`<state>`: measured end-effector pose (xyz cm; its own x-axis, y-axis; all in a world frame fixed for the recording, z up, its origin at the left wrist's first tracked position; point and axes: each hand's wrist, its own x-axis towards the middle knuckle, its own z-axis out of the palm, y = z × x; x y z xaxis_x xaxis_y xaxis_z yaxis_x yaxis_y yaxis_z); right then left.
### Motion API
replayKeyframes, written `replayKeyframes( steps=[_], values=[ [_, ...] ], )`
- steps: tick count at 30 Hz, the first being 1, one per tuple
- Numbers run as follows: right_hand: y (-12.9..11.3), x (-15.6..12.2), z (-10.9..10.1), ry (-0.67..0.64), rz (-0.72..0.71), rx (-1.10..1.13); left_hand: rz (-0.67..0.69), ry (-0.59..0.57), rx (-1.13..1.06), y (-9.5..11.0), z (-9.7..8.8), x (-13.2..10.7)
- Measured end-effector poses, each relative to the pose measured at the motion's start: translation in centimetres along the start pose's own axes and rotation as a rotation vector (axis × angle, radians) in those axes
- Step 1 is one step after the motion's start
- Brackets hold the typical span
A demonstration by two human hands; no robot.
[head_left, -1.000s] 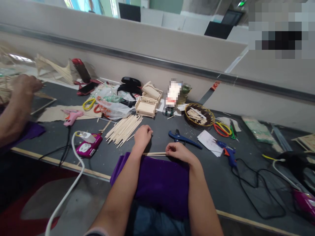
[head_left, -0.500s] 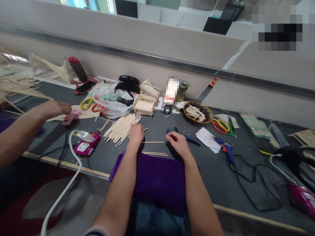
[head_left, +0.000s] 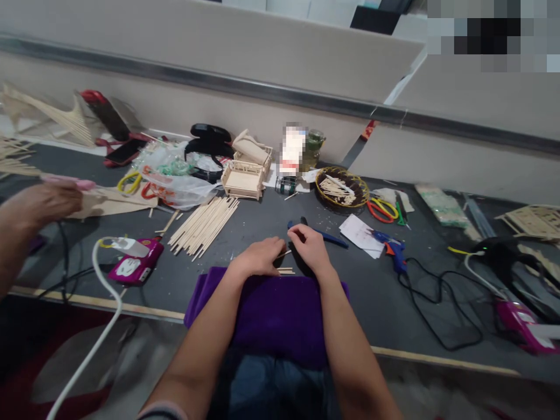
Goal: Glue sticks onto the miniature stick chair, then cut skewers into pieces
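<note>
My left hand [head_left: 262, 256] is palm down just above the front edge of the purple cloth, its fingers curled round a thin wooden stick [head_left: 284, 254] whose end pokes out to the right. Below its fingertips, the ends of a few more sticks [head_left: 287, 270] show on the dark table; my hand covers the rest of them. Close by on the right, my right hand [head_left: 308, 245] has thumb and forefinger pressed together. Whatever may be in that pinch is too small to make out. A loose pile of sticks [head_left: 205, 227] lies to the left of my hands.
Blue-handled pliers [head_left: 328, 238] lie behind my right hand, with white paper [head_left: 361, 236] and a blue glue gun [head_left: 396, 254] further right. Behind stand a wicker basket [head_left: 365, 198] and small wooden furniture models [head_left: 242, 179]. At left, a co-worker's hand [head_left: 52, 204] holds a pink glue gun [head_left: 74, 182].
My left hand has moved right, from the stick pile to beside my right hand. My right hand stays pinched. The co-worker's hand has lifted the pink glue gun. The view has shifted.
</note>
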<state>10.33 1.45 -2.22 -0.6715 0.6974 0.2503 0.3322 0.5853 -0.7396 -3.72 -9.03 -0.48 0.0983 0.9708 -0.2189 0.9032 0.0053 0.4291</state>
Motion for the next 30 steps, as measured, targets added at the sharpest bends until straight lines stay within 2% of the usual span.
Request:
replayKeyframes(
  steps=[7,12,14,17,22,26,30],
  values=[
    [-0.1,0.0,0.0,-0.024,-0.012,-0.066,0.017,-0.033,0.063,0.4,0.1,0.1],
    [-0.1,0.0,0.0,-0.014,-0.021,-0.077,-0.052,0.086,0.059,-0.3,-0.1,0.2],
    [0.0,0.0,0.0,-0.01,-0.02,-0.077,-0.057,0.096,0.055,-0.6,-0.1,0.3],
    [0.2,0.0,0.1,-0.007,-0.036,-0.081,-0.07,0.049,0.06,-0.9,0.0,0.5],
    [0.5,0.0,0.3,0.01,-0.07,-0.081,0.004,-0.029,0.095,-0.6,0.2,0.8],
    [0.5,0.0,0.3,0.009,-0.072,-0.079,-0.016,0.048,0.116,-0.4,0.4,1.0],
    [0.5,0.1,0.3,0.031,-0.038,-0.036,-0.07,0.138,-0.007,-0.9,0.5,1.0]
  ],
)
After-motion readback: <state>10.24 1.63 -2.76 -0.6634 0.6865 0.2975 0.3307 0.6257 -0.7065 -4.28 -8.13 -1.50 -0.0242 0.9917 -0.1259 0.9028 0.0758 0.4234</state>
